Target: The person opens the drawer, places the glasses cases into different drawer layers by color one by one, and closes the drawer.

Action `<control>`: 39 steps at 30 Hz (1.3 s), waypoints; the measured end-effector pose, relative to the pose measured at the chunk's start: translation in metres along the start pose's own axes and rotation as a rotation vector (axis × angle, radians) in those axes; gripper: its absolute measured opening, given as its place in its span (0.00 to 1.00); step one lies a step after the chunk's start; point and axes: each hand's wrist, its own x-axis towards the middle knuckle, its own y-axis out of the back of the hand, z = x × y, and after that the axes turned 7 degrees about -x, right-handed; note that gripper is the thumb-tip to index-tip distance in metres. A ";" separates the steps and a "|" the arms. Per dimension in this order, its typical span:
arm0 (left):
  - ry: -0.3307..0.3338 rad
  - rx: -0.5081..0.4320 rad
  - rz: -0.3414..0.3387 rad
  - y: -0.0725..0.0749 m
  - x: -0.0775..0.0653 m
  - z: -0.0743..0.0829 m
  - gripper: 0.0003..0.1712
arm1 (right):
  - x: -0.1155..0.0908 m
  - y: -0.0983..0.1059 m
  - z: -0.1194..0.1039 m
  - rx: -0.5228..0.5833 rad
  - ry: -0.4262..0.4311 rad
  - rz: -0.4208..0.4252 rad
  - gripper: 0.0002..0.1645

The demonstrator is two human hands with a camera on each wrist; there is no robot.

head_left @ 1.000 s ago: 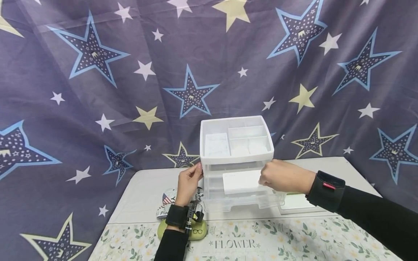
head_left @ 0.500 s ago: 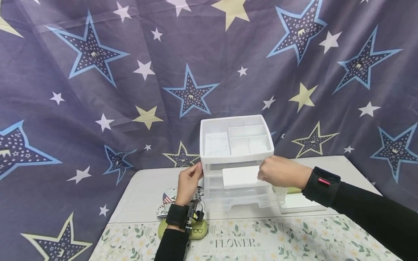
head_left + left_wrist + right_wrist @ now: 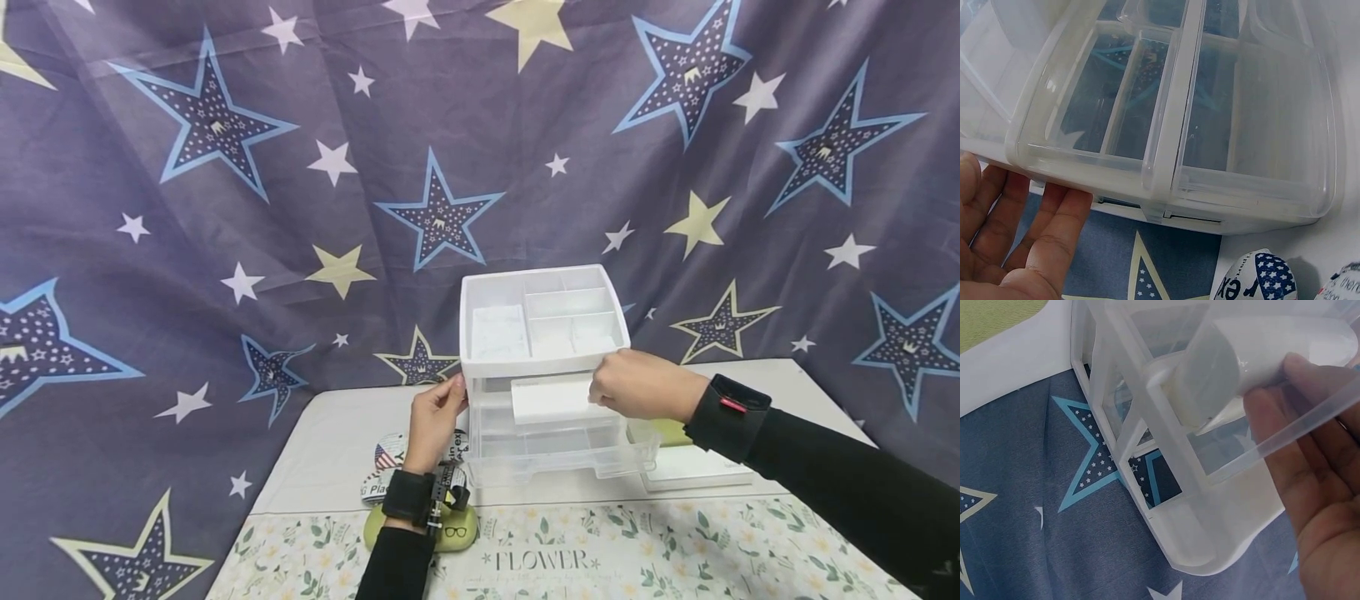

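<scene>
A white drawer unit with clear drawers and a compartmented top tray stands on the table. Its bottom clear drawer is pulled out toward the front. My right hand pinches the right end of a flat white box, which is raised above that drawer and just below the tray's front rim. In the right wrist view the white box appears through clear plastic, thumb and fingers on its end. My left hand touches the unit's left side under the tray; in the left wrist view its fingers lie along the edge.
An olive glasses case lies under my left wrist, with a printed cloth bundle behind it. Right of the unit are a white box and a green item. A star-patterned cloth hangs behind the table.
My right hand has moved up and slightly left, lifting the white box closer to the tray's rim. The left hand and the drawer unit stay in place.
</scene>
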 end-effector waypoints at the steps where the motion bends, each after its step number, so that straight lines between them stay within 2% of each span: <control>1: 0.000 0.001 0.001 0.000 0.000 0.000 0.25 | 0.000 0.000 0.000 0.002 -0.002 -0.004 0.14; 5: 0.001 0.009 0.004 0.002 0.000 -0.002 0.26 | 0.000 -0.002 0.001 0.007 -0.003 0.002 0.13; 11: 0.000 -0.009 0.006 0.002 0.000 -0.002 0.25 | 0.003 -0.003 0.004 0.046 -0.005 0.002 0.23; 17: 0.004 -0.002 0.011 0.001 0.000 -0.001 0.22 | 0.004 -0.001 0.006 0.070 -0.048 -0.002 0.19; 23: 0.026 0.011 0.021 -0.003 0.001 0.003 0.20 | 0.006 -0.002 0.009 0.069 -0.041 0.006 0.28; 29: 0.024 0.007 0.029 -0.004 0.000 0.003 0.20 | 0.006 -0.003 0.010 0.061 -0.032 0.007 0.31; 34: 0.009 -0.003 0.015 -0.001 0.000 -0.001 0.23 | 0.003 -0.005 0.011 0.082 -0.043 -0.005 0.25; 37: 0.004 -0.004 0.005 0.000 0.000 -0.001 0.24 | -0.001 -0.006 0.011 0.093 -0.063 -0.010 0.16; 39: 0.000 -0.007 0.002 0.000 0.000 -0.001 0.24 | -0.003 -0.007 0.011 0.106 -0.071 -0.006 0.14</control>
